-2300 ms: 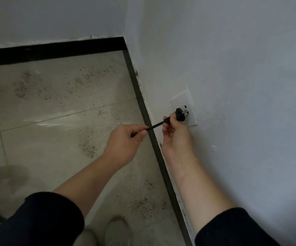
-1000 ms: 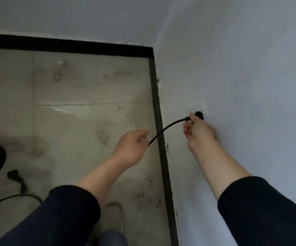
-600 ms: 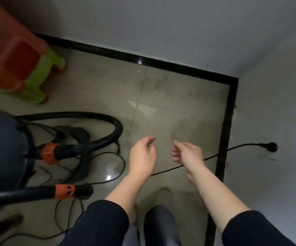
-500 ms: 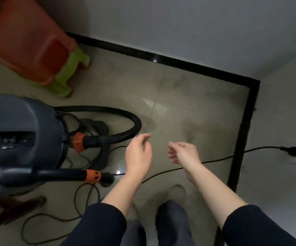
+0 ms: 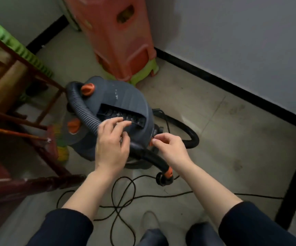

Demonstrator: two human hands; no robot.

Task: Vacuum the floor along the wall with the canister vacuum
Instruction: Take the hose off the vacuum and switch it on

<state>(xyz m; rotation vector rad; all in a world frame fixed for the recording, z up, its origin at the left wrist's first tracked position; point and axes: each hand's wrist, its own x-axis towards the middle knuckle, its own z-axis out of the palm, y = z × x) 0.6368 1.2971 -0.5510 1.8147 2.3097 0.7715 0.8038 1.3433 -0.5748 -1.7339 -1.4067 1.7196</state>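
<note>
1. The vacuum (image 5: 118,103) sits on the floor (image 5: 214,139) dead ahead of the person. A chair (image 5: 28,82) is to its left, stacked stools (image 5: 118,36) are just behind it, and the wall (image 5: 241,41) with its black skirting (image 5: 232,86) runs off to the right.
2. The hose (image 5: 79,105) leaves the body at top left, curves across the near side and passes under the left hand. It ends in a rigid black grip (image 5: 154,158) with an orange collar. Its long axis runs upper left to lower right, with the open end low, by the floor.
3. Left hand (image 5: 111,144): fingers loosely spread and lying over the hose where it crosses the body, fingertips at the slotted recess on top. It does not look wrapped round anything.
4. Right hand (image 5: 172,150): fingers curled, thumb and forefinger tips drawn together at a small orange part (image 5: 151,143) on the vacuum's right flank. I can't tell if it pinches the part or only touches it.
5. Key relation: the grip runs out between the two wrists. The right hand is nearer the free end, and the left is on the ribbed section.
6. Judgement: the free end already points toward the skirting side, so the right hand is probably the one to lift the grip.
7. Risk: the cord (image 5: 122,197) is looped on the floor by the feet and could snag.
</note>
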